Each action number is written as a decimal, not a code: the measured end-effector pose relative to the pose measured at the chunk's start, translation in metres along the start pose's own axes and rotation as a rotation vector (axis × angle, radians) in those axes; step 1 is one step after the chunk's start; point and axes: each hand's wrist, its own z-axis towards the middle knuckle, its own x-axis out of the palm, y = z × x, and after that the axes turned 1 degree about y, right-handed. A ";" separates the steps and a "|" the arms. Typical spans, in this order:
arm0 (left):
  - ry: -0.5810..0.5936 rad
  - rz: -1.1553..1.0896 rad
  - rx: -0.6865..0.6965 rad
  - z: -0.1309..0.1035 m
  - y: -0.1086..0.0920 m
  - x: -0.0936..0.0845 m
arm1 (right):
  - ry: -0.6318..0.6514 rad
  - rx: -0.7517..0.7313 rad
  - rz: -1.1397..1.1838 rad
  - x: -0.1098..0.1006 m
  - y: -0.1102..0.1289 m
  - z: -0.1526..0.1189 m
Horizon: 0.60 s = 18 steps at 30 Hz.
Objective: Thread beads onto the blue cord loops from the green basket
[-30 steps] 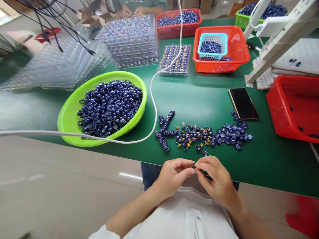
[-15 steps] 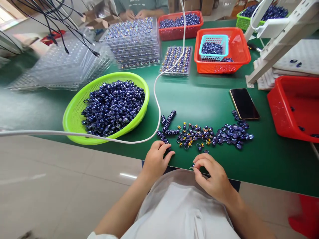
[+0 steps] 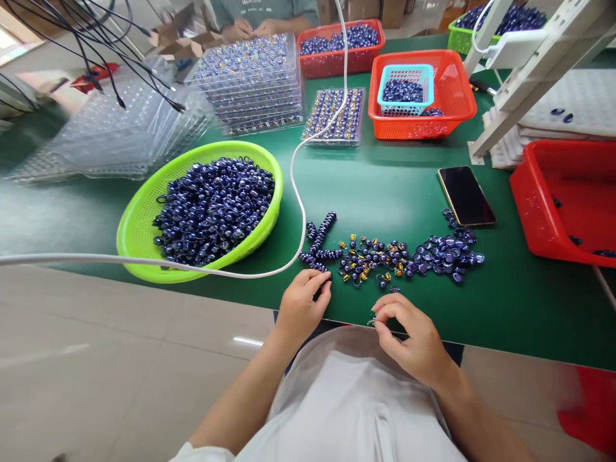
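My left hand (image 3: 304,303) is at the near end of rows of dark blue shiny beads (image 3: 323,234), thumb and forefinger pinched on a dark bead (image 3: 330,277) that mostly hides behind the fingertips. Close to the table's front edge, my right hand (image 3: 411,333) pinches a small dark blue piece with a metallic end (image 3: 371,319); its exact kind is too small to tell. Between and beyond the hands lie loose dark beads with yellow-orange parts (image 3: 375,256). Flat dark blue oval pieces (image 3: 445,256) are heaped to their right.
A lime-green basket (image 3: 126,237) full of dark blue looped pieces stands left, crossed by a white cable (image 3: 299,192). Beyond are stacked clear trays (image 3: 250,96), an orange-red basket (image 3: 455,115) and a phone (image 3: 466,196). A red bin (image 3: 534,212) stands right; another person's hands (image 3: 253,29) show across.
My left thumb and forefinger have closed together at the end of the bead row. My right hand keeps its pinch almost unmoved. The whole view has shifted slightly.
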 end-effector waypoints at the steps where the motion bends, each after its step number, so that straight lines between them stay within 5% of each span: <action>1: -0.020 -0.036 -0.009 0.000 -0.003 -0.001 | -0.005 0.015 0.007 -0.001 0.000 0.000; 4: -0.029 -0.251 -0.055 -0.002 -0.015 -0.001 | -0.057 0.071 0.027 -0.004 0.000 0.000; 10: 0.167 -0.775 -0.285 -0.009 -0.044 0.014 | -0.142 0.059 0.110 0.000 0.007 0.003; 18: 0.176 -0.884 -0.387 -0.004 -0.055 0.025 | -0.191 -0.172 -0.052 0.001 0.011 0.008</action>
